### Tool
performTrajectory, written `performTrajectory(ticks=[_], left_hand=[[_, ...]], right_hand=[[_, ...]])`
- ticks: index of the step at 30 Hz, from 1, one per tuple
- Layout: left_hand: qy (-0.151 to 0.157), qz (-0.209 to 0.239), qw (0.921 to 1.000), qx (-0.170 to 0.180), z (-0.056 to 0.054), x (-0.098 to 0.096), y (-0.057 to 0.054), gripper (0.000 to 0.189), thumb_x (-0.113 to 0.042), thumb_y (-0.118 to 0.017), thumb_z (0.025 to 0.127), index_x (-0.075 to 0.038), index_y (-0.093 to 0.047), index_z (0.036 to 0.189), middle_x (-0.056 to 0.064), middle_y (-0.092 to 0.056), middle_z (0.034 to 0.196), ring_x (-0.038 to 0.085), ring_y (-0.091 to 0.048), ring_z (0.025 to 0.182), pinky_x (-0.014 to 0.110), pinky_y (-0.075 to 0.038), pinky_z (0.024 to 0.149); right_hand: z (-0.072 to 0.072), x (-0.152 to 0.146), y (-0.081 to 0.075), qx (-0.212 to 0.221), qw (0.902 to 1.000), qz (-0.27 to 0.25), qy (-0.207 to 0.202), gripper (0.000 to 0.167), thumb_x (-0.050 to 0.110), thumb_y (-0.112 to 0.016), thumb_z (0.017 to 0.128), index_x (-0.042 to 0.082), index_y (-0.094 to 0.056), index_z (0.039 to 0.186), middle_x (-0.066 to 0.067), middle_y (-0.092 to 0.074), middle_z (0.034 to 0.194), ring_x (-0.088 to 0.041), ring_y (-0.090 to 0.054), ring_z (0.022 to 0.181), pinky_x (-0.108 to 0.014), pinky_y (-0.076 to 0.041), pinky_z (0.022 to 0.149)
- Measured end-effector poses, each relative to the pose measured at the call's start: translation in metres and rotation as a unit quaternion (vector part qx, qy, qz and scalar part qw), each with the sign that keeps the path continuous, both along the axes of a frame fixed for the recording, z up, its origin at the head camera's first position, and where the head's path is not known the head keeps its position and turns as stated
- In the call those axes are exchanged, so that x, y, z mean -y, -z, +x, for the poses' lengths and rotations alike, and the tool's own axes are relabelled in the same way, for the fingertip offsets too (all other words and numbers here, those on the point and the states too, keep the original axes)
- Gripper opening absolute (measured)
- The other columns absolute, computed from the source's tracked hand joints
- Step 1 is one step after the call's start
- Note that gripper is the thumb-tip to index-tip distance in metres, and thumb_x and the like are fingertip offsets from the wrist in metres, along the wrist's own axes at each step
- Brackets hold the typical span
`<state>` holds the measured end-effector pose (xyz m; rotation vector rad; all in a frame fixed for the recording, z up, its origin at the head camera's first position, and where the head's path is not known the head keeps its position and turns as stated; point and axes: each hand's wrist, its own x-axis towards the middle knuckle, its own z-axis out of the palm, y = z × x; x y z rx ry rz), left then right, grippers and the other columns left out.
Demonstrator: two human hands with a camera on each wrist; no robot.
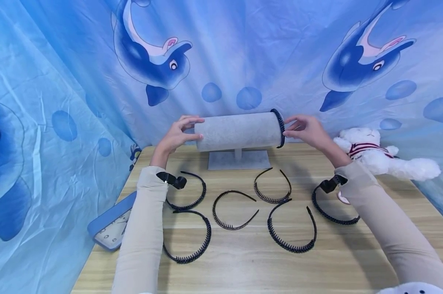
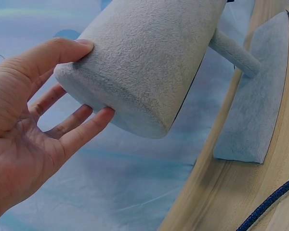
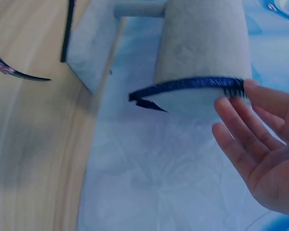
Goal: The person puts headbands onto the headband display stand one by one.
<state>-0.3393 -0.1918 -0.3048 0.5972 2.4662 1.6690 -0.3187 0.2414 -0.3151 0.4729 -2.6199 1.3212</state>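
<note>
Headband (image 3: 195,83) around right end of grey roll (image 1: 240,130) | likely light, springy; best taken by its toothed section | right hand (image 1: 306,130) pinching it | left hand (image 1: 178,134) clamped, thumb against fingers, on roll's left end

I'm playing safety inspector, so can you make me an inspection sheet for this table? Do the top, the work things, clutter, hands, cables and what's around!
Surface: wood-grain table.
Job's things: grey stand with a padded roll; one dark headband around its right end; six more headbands lie on the table.
Clutter: blue-rimmed object near the left edge, partly hidden; white plush toy at the back right.
Hands: left hand holds the roll's left end; right hand pinches the headband at the right end.
Cables: nothing seen.
Surroundings: blue curtain printed with dolphins.
</note>
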Motion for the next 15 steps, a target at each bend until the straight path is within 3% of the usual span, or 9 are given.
performTrajectory(ticks=[5,8,10,12,15], left_hand=[[0.000,-0.001,1.0000,-0.002,0.000,0.000,0.000,0.056,-0.005,-0.075,0.091,-0.005,-0.057,0.143,0.011,-0.037,0.153,0.033,-0.038,0.146,0.051,-0.046,0.113],[-0.001,-0.001,1.0000,-0.003,0.000,0.001,0.000,0.056,-0.006,-0.075,0.091,-0.005,-0.057,0.143,0.010,-0.037,0.153,0.033,-0.038,0.146,0.051,-0.046,0.113],[-0.001,-0.001,1.0000,-0.003,0.000,0.000,0.000,0.056,-0.006,-0.076,0.091,-0.006,-0.057,0.143,0.011,-0.038,0.153,0.034,-0.037,0.146,0.051,-0.045,0.114],[-0.001,-0.002,1.0000,-0.004,0.000,0.000,0.000,0.056,-0.006,-0.076,0.090,-0.006,-0.057,0.143,0.011,-0.038,0.153,0.034,-0.037,0.146,0.051,-0.044,0.115],[0.000,0.001,1.0000,-0.004,0.000,0.001,0.000,0.056,-0.006,-0.076,0.090,-0.006,-0.057,0.143,0.011,-0.038,0.152,0.035,-0.037,0.146,0.052,-0.043,0.115]], right_hand=[[-0.011,-0.005,-0.012,-0.007,0.9997,0.001,-0.025,0.037,0.003,-0.076,0.089,-0.006,-0.066,0.124,-0.027,-0.072,0.112,0.000,-0.069,0.083,-0.011,-0.054,0.073],[-0.017,-0.006,-0.021,-0.002,0.9991,0.007,-0.043,0.042,0.001,-0.075,0.089,-0.005,-0.064,0.129,-0.026,-0.067,0.125,-0.018,-0.070,0.104,-0.009,-0.053,0.078],[-0.020,-0.006,-0.027,0.012,0.9981,0.026,-0.054,0.047,0.002,-0.075,0.090,-0.002,-0.061,0.135,-0.026,-0.062,0.135,-0.031,-0.064,0.120,-0.008,-0.051,0.081],[-0.023,-0.006,-0.031,0.035,0.9961,0.046,-0.067,0.054,0.003,-0.074,0.091,0.001,-0.057,0.142,-0.022,-0.057,0.144,-0.037,-0.056,0.131,-0.012,-0.053,0.086],[-0.028,-0.005,-0.037,0.062,0.9914,0.075,-0.087,0.061,0.005,-0.074,0.092,0.005,-0.050,0.149,-0.019,-0.050,0.154,-0.038,-0.048,0.141,-0.030,-0.054,0.103]])
